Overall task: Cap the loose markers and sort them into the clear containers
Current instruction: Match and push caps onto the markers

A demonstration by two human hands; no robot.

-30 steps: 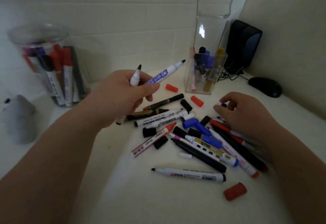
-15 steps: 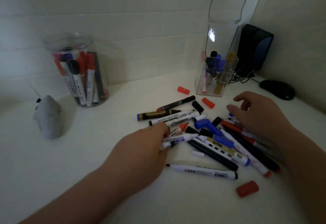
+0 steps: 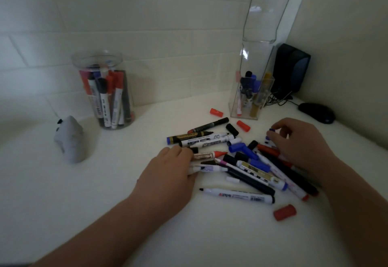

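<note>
Cap-matching step: the pile of loose black, red, blue and white markers (image 3: 241, 161) lies on the white counter (image 3: 105, 203), in front of the round clear jar (image 3: 130, 90) and the tall clear box (image 3: 252, 56). Our left hand (image 3: 168, 174) rests on a white purple-printed marker (image 3: 212, 169), but its fingers are hidden and we cannot tell the grip; our right hand (image 3: 300, 142) seems to pinch a small blue cap (image 3: 271, 130). Next we need the matching uncapped marker.

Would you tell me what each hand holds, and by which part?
The right hand seems to pinch a small blue cap between fingertips; the left hand lies on markers, grip hidden.
</note>
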